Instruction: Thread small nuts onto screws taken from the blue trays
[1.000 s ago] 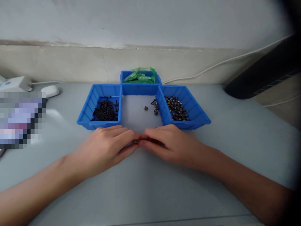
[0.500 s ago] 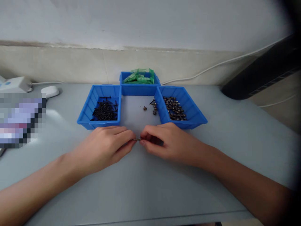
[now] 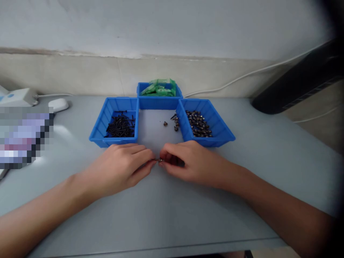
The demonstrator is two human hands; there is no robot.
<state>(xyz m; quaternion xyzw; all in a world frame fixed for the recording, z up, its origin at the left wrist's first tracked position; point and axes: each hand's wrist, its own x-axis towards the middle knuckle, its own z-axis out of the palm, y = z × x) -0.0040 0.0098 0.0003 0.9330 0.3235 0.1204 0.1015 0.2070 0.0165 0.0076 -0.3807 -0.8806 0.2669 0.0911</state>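
Between my two hands, a small dark screw [image 3: 155, 159] lies level. My left hand [image 3: 125, 163] pinches one end of it between thumb and forefinger. My right hand [image 3: 190, 159] closes its fingertips round a small metal piece [image 3: 160, 159], perhaps a nut, at the screw's other end; the fingers partly hide it. Just beyond my left hand, a blue bin [image 3: 97, 130] holds many black screws [image 3: 120, 126]. Beyond my right hand, another blue bin [image 3: 224, 132] holds small brown metal pieces [image 3: 199, 125].
A third blue bin [image 3: 159, 104] with green plastic bags [image 3: 159, 89] stands behind, against the wall. Several loose metal pieces [image 3: 176, 128] lie on the grey table between the bins. A blurred screen [image 3: 25, 138] and a white case [image 3: 58, 105] are left; a black cylinder [image 3: 292, 80] leans right.
My right fingertips have shifted slightly on the small metal piece, and more of it now shows at the screw's end. My left hand keeps its pinch; the bins stay put.
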